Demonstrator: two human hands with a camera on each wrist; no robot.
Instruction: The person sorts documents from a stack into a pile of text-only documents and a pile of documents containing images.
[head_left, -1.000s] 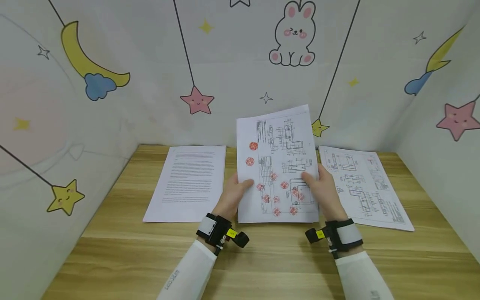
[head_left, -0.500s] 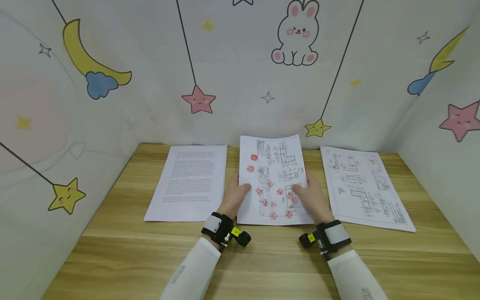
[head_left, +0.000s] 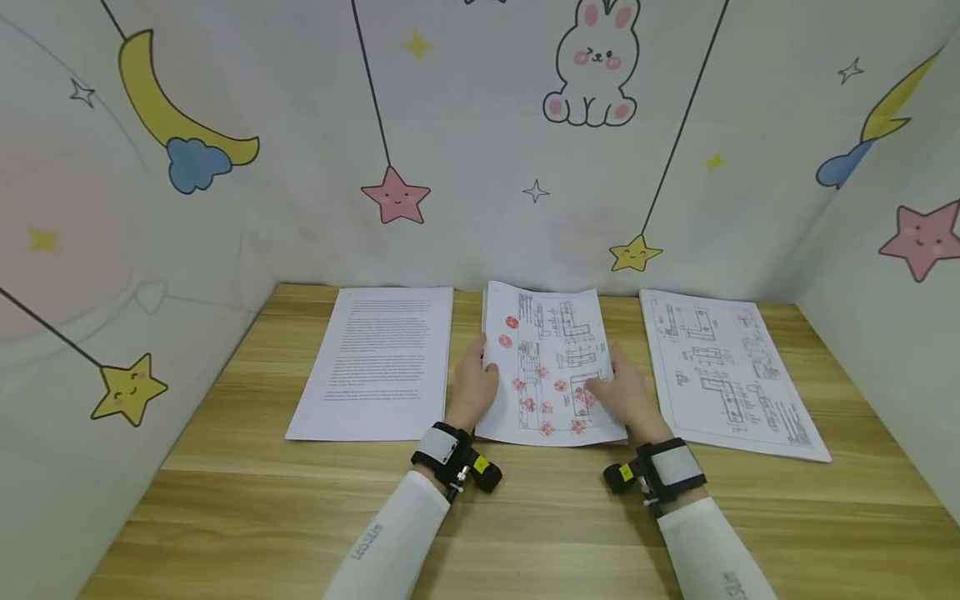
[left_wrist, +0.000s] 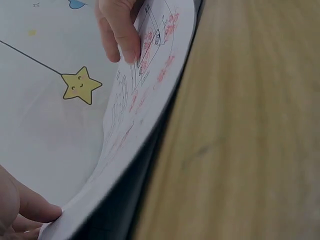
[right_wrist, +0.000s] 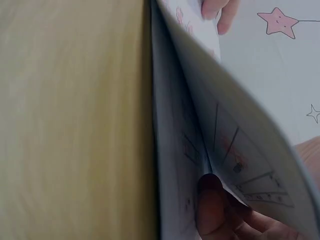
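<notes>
A stack of printed drawing sheets (head_left: 551, 342) with red round stamps lies low over the table's middle, its top sheets bowed. My left hand (head_left: 474, 385) pinches its left edge; in the left wrist view the thumb (left_wrist: 42, 209) presses on the paper. On the opposite edge my right hand (head_left: 628, 398) grips, thumb on top of the print. The right wrist view shows that hand's fingers (right_wrist: 212, 210) in a gap between the lifted upper sheets (right_wrist: 250, 135) and the lower sheets (right_wrist: 175, 150).
To the left lies a stack of text pages (head_left: 378, 358). A stack of drawing sheets (head_left: 735, 375) lies on the right, slightly turned. The wooden table (head_left: 547, 533) ends at a patterned cloth wall (head_left: 480, 242) at the back, with similar walls at both sides.
The stamped stack has come down from a raised, tilted position to close over the table. Its sheets now bow, and their edges show slightly offset at the upper left.
</notes>
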